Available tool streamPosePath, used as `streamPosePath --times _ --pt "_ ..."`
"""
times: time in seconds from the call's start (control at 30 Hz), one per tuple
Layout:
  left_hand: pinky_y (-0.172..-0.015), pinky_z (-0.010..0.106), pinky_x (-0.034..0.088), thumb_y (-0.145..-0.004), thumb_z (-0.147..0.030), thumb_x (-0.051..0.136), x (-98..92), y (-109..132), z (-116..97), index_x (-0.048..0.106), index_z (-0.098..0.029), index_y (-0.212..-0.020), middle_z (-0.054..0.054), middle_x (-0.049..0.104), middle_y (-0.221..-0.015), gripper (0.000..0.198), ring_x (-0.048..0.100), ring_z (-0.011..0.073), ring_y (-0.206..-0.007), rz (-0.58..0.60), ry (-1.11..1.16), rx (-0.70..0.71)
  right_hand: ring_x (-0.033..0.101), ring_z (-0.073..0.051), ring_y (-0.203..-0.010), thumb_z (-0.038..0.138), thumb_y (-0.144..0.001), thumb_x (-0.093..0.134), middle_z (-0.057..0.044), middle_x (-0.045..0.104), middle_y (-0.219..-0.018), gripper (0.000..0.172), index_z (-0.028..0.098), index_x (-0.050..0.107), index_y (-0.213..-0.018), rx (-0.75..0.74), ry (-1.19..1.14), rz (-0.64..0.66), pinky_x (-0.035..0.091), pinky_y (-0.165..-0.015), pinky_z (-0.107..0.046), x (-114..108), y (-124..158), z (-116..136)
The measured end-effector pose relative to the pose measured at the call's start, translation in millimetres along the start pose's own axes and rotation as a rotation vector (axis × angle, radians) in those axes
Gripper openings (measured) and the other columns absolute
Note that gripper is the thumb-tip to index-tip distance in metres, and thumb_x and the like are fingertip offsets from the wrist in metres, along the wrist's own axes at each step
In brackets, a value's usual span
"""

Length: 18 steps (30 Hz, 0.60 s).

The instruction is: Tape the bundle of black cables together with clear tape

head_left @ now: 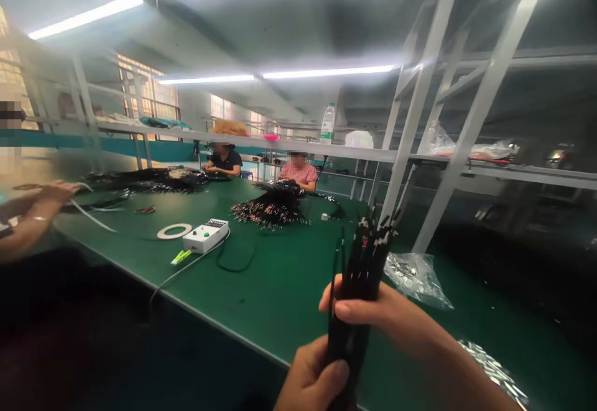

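Note:
A bundle of thin black cables (366, 255) stands upright in front of me, its tips fanning out at the top. My right hand (373, 311) wraps around the bundle at mid-height. Below it, my left hand (310, 380) grips the lower part of the same bundle near the bottom edge of the view. Both hands are over the near edge of the green table (280, 286).
A white control box (205, 235) with a cord, a tape ring (174, 231) and a pile of black cables (275, 206) lie on the table. A clear plastic bag (417, 277) lies to the right. A co-worker's arm (32, 212) rests at left; two people sit at the far end. White shelf frames (420, 119) rise at right.

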<state>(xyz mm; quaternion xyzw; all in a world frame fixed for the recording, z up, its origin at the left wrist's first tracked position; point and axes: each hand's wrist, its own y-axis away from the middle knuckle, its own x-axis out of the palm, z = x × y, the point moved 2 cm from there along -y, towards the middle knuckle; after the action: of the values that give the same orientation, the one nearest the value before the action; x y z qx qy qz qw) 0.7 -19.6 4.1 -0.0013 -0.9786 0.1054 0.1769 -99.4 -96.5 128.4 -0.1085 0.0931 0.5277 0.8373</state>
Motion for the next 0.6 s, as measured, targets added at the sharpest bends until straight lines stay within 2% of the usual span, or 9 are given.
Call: streamPosePath --times 0.07,0.17,0.23,0.33,0.4,0.47,0.53,0.57,0.6 --pt "-0.053 0.02 0.035 -0.074 -0.053 0.062 -2.9 0 -12 0.061 -0.013 -0.092 0.002 0.056 -0.068 0.045 0.047 0.01 -0.057 0.136 -0.03 -0.003 0.049 -0.013 -0.073 0.038 -0.076 0.064 0.0 0.054 -0.076 0.023 0.016 0.064 -0.079 0.015 0.016 -0.04 0.038 -0.065 -0.024 6 -3 5" --pt "-0.06 0.02 0.033 -0.072 -0.043 0.066 -14.0 3 -37 0.063 -0.014 -0.088 0.0 0.052 -0.073 0.033 0.044 0.011 -0.067 0.288 -0.169 -0.085 0.047 -0.012 -0.068 0.038 -0.075 0.065 0.001 0.052 -0.072 0.021 0.017 0.061 -0.078 0.015 0.003 -0.125 0.038 -0.061 -0.023 13 -9 13" --pt "-0.059 0.02 0.031 -0.071 -0.035 0.067 -26.8 5 -58 0.064 -0.014 -0.079 -0.002 0.049 -0.069 0.023 0.041 0.0101 -0.064 0.207 -0.338 -0.065 0.048 -0.012 -0.066 0.039 -0.074 0.066 0.001 0.053 -0.073 0.022 0.018 0.061 -0.079 -0.013 -0.027 -0.199 0.038 -0.059 -0.022 14 -16 18" --pt "-0.062 0.02 0.032 -0.075 -0.027 0.062 -47.4 9 -90 0.065 -0.014 -0.08 -0.002 0.05 -0.072 0.014 0.042 0.0109 -0.068 -0.063 -0.553 0.112 0.048 -0.01 -0.062 0.039 -0.073 0.067 0.001 0.056 -0.076 0.023 0.018 0.063 -0.082 -0.067 -0.052 -0.269 0.038 -0.054 -0.021 16 -34 30" --pt "-0.068 0.021 0.034 -0.08 -0.03 0.057 -60.6 12 -105 0.067 -0.016 -0.088 -0.001 0.052 -0.079 0.018 0.045 0.0122 -0.075 -0.116 -0.597 0.203 0.048 -0.009 -0.061 0.037 -0.071 0.069 0.001 0.057 -0.077 0.023 0.017 0.064 -0.082 -0.086 -0.037 -0.274 0.037 -0.053 -0.02 21 -49 43" --pt "-0.073 0.023 0.037 -0.08 -0.038 0.056 -75.7 17 -108 0.066 -0.019 -0.096 0.001 0.056 -0.087 0.027 0.048 0.0142 -0.082 -0.011 -0.562 0.193 0.05 -0.009 -0.062 0.036 -0.068 0.072 0.001 0.057 -0.076 0.024 0.017 0.064 -0.081 -0.105 -0.05 -0.256 0.039 -0.052 -0.02 28 -62 57" --pt "-0.072 0.025 0.04 -0.07 -0.049 0.065 -92.9 24 -100 0.065 -0.019 -0.099 0.002 0.059 -0.092 0.042 0.052 0.017 -0.083 0.192 -0.467 0.034 0.05 -0.009 -0.059 0.036 -0.067 0.073 0.001 0.056 -0.073 0.025 0.017 0.064 -0.081 -0.128 -0.087 -0.233 0.039 -0.049 -0.02 34 -74 72" --pt "-0.069 0.026 0.042 -0.062 -0.051 0.07 -102.2 29 -94 0.067 -0.018 -0.095 0.003 0.061 -0.088 0.048 0.053 0.018 -0.079 0.261 -0.425 -0.06 0.05 -0.009 -0.057 0.037 -0.067 0.073 0.001 0.055 -0.073 0.026 0.017 0.064 -0.081 -0.139 -0.097 -0.227 0.038 -0.048 -0.021 36 -78 79" --pt "-0.065 0.026 0.042 -0.055 -0.051 0.074 -111.7 34 -88 0.068 -0.016 -0.088 0.003 0.062 -0.081 0.049 0.054 0.0177 -0.074 0.272 -0.406 -0.127 0.05 -0.009 -0.056 0.038 -0.066 0.073 0.001 0.055 -0.072 0.027 0.017 0.064 -0.082 -0.146 -0.091 -0.23 0.038 -0.046 -0.021 36 -82 85"
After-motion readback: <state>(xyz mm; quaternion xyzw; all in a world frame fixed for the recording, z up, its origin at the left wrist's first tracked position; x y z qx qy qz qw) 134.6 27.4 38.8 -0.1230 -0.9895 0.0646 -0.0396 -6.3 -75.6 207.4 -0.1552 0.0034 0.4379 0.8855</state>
